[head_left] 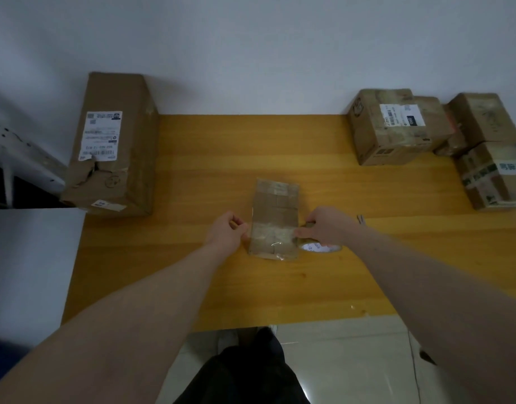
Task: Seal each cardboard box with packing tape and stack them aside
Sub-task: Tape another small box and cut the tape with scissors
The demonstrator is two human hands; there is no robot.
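Both bare arms reach forward, left grip (pixel 228 228) curled in a pinch, right grip (pixel 322 225) curled downward.

table (pixel 221 287): wood | small box (pixel 275 211) | long box (pixel 114 141) | maybe scissors (pixel 360 219)

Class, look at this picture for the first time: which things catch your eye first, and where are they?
Mid-table, two hands work a small box: the left hand at its left edge, the right hand holding a tape roll at its right. A long box lies far left; a box pile sits far right.
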